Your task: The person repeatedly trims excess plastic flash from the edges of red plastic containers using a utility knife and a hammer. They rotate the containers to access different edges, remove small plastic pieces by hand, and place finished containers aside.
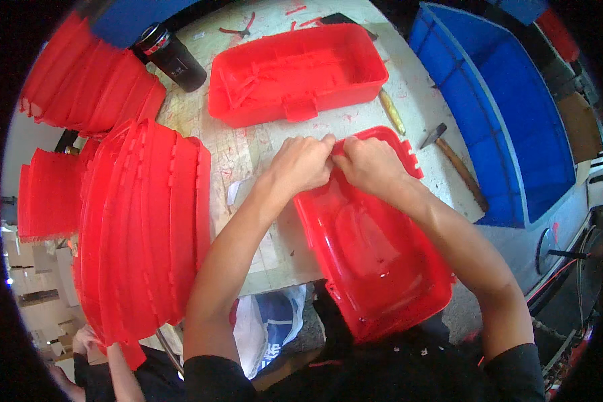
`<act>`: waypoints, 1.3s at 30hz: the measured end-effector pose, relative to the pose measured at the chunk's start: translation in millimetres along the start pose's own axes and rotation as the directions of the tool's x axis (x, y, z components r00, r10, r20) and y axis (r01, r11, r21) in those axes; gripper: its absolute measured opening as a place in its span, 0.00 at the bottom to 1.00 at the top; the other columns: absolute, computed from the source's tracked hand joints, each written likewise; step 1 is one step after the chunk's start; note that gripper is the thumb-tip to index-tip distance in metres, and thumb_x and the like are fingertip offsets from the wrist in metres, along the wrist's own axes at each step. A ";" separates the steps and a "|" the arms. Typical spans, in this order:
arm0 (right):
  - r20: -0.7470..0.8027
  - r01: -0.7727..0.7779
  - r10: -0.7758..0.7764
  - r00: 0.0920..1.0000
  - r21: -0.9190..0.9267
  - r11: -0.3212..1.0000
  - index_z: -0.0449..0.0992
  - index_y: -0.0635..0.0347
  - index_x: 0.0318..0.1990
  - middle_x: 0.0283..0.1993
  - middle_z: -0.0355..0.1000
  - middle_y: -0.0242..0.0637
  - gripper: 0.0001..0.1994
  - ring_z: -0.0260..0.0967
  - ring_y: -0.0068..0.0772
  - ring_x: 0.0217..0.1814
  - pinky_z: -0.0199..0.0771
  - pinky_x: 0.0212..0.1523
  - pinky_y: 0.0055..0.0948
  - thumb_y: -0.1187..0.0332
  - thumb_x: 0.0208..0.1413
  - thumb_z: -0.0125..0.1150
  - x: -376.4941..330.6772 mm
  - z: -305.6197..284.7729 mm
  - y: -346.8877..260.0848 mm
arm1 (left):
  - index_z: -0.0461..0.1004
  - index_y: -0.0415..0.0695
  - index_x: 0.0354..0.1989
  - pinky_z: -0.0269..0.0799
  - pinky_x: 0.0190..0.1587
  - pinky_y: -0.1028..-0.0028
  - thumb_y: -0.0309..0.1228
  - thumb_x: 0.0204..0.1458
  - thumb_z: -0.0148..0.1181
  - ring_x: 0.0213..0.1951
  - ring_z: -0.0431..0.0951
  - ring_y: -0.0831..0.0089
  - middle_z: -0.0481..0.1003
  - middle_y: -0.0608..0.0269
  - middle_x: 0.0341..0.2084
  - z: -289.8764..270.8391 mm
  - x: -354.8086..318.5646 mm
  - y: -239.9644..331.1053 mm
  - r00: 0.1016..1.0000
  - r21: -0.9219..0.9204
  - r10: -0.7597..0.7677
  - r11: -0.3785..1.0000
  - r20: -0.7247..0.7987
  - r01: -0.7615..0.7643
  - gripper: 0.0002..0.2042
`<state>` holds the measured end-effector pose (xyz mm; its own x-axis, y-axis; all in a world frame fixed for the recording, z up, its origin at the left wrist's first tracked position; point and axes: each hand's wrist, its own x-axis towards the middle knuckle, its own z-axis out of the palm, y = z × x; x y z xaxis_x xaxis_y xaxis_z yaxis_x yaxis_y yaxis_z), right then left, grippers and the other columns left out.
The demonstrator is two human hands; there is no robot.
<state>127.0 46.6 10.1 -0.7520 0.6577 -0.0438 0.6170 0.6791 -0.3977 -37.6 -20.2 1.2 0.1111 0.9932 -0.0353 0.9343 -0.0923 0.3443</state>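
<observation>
A shiny red plastic lid (pixel 409 285), shaped like a shallow tray with hinge notches on its edge, lies tilted from the table's edge towards my body. At its far end my left hand (pixel 303 164) is closed at the far left corner, fingertips pinched at the rim. Beside it, almost touching, my right hand (pixel 370 163) is clenched over the same rim. Whatever small piece may be between the fingertips is hidden. Beyond my hands stands a red plastic box (pixel 298 106) with a front latch tab and loose red scraps inside.
Nested red lids (pixel 157 228) and stacked red boxes (pixel 90 77) crowd the left. A black tumbler (pixel 174 59), red-handled pliers (pixel 241 28), a yellow-handled tool (pixel 392 112) and a hammer (pixel 459 164) lie about the table. A large blue bin (pixel 489 114) stands right. Another person's hands (pixel 87 340) show lower left.
</observation>
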 end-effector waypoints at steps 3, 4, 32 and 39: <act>0.009 0.173 -0.175 0.984 -0.237 0.956 0.76 0.66 0.39 0.34 0.79 0.49 0.12 0.79 0.49 0.37 0.79 0.38 0.47 0.64 0.58 0.60 -4.5 -14.5 4.4 | 0.75 0.35 0.40 0.75 0.37 0.49 0.27 0.47 0.57 0.33 0.80 0.42 0.78 0.39 0.25 -2.0 1.6 -0.4 1.000 -0.006 0.016 1.000 0.006 -0.016 0.12; -0.025 0.241 -0.267 0.963 -0.364 0.900 0.75 0.65 0.41 0.36 0.78 0.46 0.11 0.79 0.46 0.39 0.79 0.39 0.44 0.65 0.58 0.59 -6.5 -17.6 5.2 | 0.75 0.35 0.39 0.75 0.37 0.49 0.27 0.47 0.58 0.33 0.80 0.42 0.78 0.39 0.25 -3.2 2.5 -0.6 1.000 -0.009 0.027 1.000 0.003 -0.027 0.12; -0.123 0.176 -0.201 0.972 -0.190 0.966 0.74 0.62 0.32 0.28 0.77 0.46 0.13 0.79 0.45 0.32 0.79 0.31 0.40 0.61 0.61 0.58 -7.2 14.6 13.3 | 0.77 0.35 0.32 0.75 0.41 0.48 0.36 0.49 0.61 0.36 0.80 0.40 0.78 0.37 0.29 -7.9 -0.1 1.0 0.990 0.008 -0.134 0.991 0.051 0.133 0.14; 0.036 0.003 0.013 0.999 -0.421 0.907 0.78 0.64 0.32 0.27 0.78 0.43 0.21 0.80 0.38 0.33 0.81 0.32 0.36 0.52 0.63 0.57 -19.8 -5.1 -0.8 | 0.77 0.34 0.34 0.76 0.41 0.49 0.38 0.51 0.63 0.35 0.80 0.41 0.78 0.38 0.27 -6.3 1.6 -0.8 0.995 0.019 -0.081 0.997 0.054 0.080 0.16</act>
<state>142.6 34.7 16.0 -0.7518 0.6542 -0.0823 0.6547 0.7555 0.0249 -40.2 -18.1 6.8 0.0528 0.9921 -0.1137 0.9465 -0.0134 0.3225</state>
